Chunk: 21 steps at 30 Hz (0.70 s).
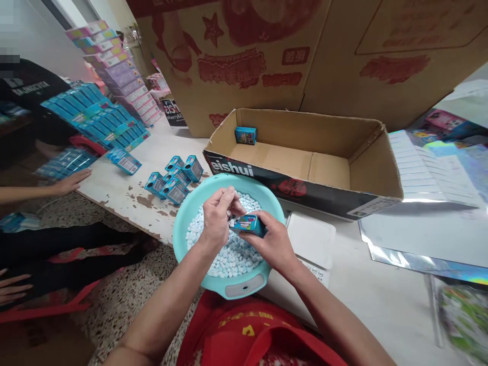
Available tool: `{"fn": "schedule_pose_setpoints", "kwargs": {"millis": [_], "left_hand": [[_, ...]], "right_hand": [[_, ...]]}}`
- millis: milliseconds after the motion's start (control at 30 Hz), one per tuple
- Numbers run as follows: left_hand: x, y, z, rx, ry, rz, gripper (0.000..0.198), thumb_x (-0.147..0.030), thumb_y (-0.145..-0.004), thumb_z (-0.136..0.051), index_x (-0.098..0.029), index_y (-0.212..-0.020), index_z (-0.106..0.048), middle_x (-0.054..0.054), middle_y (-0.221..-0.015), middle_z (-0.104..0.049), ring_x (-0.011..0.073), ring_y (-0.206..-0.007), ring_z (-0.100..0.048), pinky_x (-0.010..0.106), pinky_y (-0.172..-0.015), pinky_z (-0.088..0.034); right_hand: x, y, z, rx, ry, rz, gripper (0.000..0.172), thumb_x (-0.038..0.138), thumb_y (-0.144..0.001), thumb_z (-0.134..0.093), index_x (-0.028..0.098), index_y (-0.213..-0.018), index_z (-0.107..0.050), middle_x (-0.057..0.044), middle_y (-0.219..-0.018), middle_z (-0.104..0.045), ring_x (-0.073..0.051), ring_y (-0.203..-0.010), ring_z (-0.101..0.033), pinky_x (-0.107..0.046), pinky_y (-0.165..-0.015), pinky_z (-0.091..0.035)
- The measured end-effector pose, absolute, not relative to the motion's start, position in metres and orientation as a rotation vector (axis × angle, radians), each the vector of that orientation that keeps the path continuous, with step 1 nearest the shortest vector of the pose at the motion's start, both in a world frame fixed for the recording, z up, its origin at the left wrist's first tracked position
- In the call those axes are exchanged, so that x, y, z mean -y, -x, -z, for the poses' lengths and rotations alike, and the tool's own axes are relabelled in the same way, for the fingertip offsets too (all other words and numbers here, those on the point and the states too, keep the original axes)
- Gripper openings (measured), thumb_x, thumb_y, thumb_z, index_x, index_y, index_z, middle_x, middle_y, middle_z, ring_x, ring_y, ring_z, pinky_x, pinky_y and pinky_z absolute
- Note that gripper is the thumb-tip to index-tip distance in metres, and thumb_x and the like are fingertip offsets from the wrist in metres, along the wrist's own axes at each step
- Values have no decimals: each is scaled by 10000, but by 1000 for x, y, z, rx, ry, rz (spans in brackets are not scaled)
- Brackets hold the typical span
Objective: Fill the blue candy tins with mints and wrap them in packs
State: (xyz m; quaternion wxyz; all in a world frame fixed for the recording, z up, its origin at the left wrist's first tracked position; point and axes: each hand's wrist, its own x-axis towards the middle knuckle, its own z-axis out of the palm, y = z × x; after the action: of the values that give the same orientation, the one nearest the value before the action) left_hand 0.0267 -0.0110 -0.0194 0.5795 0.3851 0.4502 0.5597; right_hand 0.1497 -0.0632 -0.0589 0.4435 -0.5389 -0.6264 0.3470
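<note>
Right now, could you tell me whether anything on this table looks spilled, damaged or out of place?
No candies lie outside the bowl. The table has paint chipped in brown patches along its left edge, and the blue boxes beside the bowl lie tumbled.

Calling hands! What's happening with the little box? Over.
Right hand grips little blue box. Left hand pinched at its open end. Both over candy bowl. Nothing blocking.

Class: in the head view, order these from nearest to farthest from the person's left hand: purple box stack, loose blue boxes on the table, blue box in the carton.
From the left hand:
1. Loose blue boxes, on the table, to its left.
2. Blue box, inside the carton, by its back wall.
3. Purple box stack, far back left.
</note>
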Motion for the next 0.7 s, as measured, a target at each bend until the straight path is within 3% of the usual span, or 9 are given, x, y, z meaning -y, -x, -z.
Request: {"fn": "schedule_pose_setpoints", "kwargs": {"millis": [200, 367, 500, 600, 700], "left_hand": [[12, -30, 21, -1070, -912, -1330, 323, -435, -758, -655, -160, -608, -577, -14, -564, -548, 99, -522, -552, 224, -531, -448], [10, -28, 23, -1102, -915, -1278, 264, -398, -744, -666, -165, -660, -574, -25, -577, -531, 87, -502, -504, 197, -473, -381], [0, 3, 35, -1258, -1157, -1251, 285, -449, -797, -575, -180, -706, -595, 14, -659, -599, 147, -652, -579, 261, -644, -459], [-4, 30, 59, -1534, -1694, -761, 274, -455, -765, -595, -186, -731, -635, 73, -818, -657, 249, -881, -603, 359, -820, -446], [5, 37, 82, -1664, -2074, -134, 297, -454, -716, -650, -192, -855, -657, 120, -992, -650, 337, -1033, -553, 424, -873, -416]], "right_hand": [[63, -149, 58, 1517, 1355, -834, 251, 246, -728, -712, 229, -961, -619, -18, -951, -674, -207, -889, -626, -317, -792, -462], [63, -149, 61, 1519, 1357, -878, 234, 271, -742, -695, 230, -961, -623, -27, -976, -681, -219, -914, -627, -330, -810, -467], [72, -161, 53, 1435, 1355, -843, 290, 314, -729, -727, 238, -990, -626, -15, -953, -688, -206, -875, -631, -316, -790, -475], [76, -168, 50, 1400, 1348, -832, 303, 330, -719, -741, 245, -989, -634, -13, -947, -691, -205, -856, -632, -320, -782, -482], [73, -167, 48, 1408, 1304, -863, 299, 356, -724, -738, 244, -984, -642, -19, -946, -692, -206, -854, -632, -333, -788, -489]]}}
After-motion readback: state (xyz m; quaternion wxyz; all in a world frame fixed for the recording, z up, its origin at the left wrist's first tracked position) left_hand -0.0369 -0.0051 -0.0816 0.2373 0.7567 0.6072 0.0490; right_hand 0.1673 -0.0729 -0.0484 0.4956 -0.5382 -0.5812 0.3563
